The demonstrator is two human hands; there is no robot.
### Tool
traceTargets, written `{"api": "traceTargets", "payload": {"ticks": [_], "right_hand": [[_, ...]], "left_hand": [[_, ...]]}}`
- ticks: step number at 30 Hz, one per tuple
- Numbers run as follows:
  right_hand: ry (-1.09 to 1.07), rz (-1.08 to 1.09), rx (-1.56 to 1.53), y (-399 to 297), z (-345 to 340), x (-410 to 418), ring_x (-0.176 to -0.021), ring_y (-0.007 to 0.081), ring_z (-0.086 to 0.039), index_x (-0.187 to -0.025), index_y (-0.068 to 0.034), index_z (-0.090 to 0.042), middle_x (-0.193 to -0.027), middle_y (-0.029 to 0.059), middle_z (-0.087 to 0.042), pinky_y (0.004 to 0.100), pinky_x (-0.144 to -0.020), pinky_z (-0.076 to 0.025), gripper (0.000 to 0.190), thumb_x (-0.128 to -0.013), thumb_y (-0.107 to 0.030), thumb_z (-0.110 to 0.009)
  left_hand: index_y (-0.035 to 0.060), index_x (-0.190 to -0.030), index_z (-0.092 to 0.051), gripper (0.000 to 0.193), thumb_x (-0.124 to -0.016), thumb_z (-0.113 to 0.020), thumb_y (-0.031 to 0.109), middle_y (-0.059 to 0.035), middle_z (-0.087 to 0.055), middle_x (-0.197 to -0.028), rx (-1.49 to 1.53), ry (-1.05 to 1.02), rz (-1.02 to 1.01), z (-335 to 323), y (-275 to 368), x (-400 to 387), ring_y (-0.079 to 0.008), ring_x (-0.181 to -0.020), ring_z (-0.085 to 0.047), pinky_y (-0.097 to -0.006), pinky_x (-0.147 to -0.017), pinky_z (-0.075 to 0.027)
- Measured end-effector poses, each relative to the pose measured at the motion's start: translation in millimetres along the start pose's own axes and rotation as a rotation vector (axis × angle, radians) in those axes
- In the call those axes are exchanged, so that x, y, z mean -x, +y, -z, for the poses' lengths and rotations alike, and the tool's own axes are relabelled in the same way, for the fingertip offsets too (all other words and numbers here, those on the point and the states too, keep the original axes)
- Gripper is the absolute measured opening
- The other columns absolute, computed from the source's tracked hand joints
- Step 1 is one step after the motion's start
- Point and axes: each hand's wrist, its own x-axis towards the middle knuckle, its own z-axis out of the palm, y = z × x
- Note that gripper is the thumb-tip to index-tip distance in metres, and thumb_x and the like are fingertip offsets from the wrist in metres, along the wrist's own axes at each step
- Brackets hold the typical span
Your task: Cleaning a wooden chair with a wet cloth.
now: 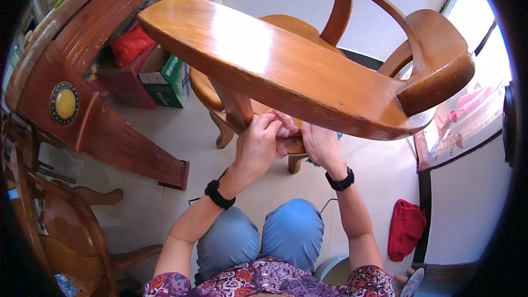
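A wooden armchair stands before me, its broad glossy armrest (264,60) crossing above my hands. My left hand (256,142) grips a crumpled pink cloth (285,123) beside the curved arm support (233,101). Part of the cloth hangs over the edge of the wooden seat (296,145). Close by on the right, my right hand (322,144) is at the seat's edge, with its fingertips partly hidden beneath the armrest. Bits of teal material show around that hand; whether it holds them is unclear. Both wrists wear black bands.
At left, a reddish-brown wooden table leg (119,140) slants across the floor near a green box (171,80) and a red bag (131,45). Another wooden chair (76,231) stands lower left. A red cloth (406,231) lies by the right wall. A bucket-like container (336,272) is partly visible beside my legs.
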Motion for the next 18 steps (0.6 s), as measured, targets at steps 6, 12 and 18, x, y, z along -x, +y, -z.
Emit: {"api": "traceTargets", "payload": {"ticks": [6, 12, 18], "right_hand": [[-0.181, -0.014, -0.156, -17, -8, -11, -0.102, 0.0383, -0.049, -0.11, 0.001, -0.053, -0.107, 0.0233, -0.055, 0.0428, -0.089, -0.037, 0.029, -0.089, -0.014, -0.039], [-0.11, 0.015, -0.243, -17, -7, 18, -0.114, 0.0374, -0.041, -0.117, 0.001, -0.049, -0.123, 0.0215, -0.045, 0.0416, -0.098, -0.032, 0.034, -0.084, -0.008, -0.044], [-0.01, -0.001, -0.05, -6, 0, -4, -0.097, 0.0426, -0.049, -0.103, 0.004, -0.052, -0.1, 0.0265, -0.054, 0.0456, -0.085, -0.038, 0.027, -0.086, -0.015, -0.044]], "left_hand": [[0.0032, -0.089, -0.062, 0.026, -0.063, -0.065, 0.004, -0.0082, -0.058, -0.094, 0.089, 0.053, -0.131, -7, -3, 2, -0.0285, -0.083, -0.053, -0.0358, -0.073, -0.048], [0.0037, -0.084, -0.063, 0.016, -0.068, -0.06, 0.002, -0.0091, -0.06, -0.089, 0.123, -0.069, -0.053, 8, -3, 10, -0.029, -0.082, -0.054, -0.036, -0.071, -0.048], [0.0005, -0.086, -0.062, 0.018, -0.07, -0.053, -0.002, -0.0152, -0.061, -0.084, 0.176, -0.05, 0.049, 15, -4, 10, -0.0306, -0.083, -0.058, -0.0383, -0.072, -0.047]]}}
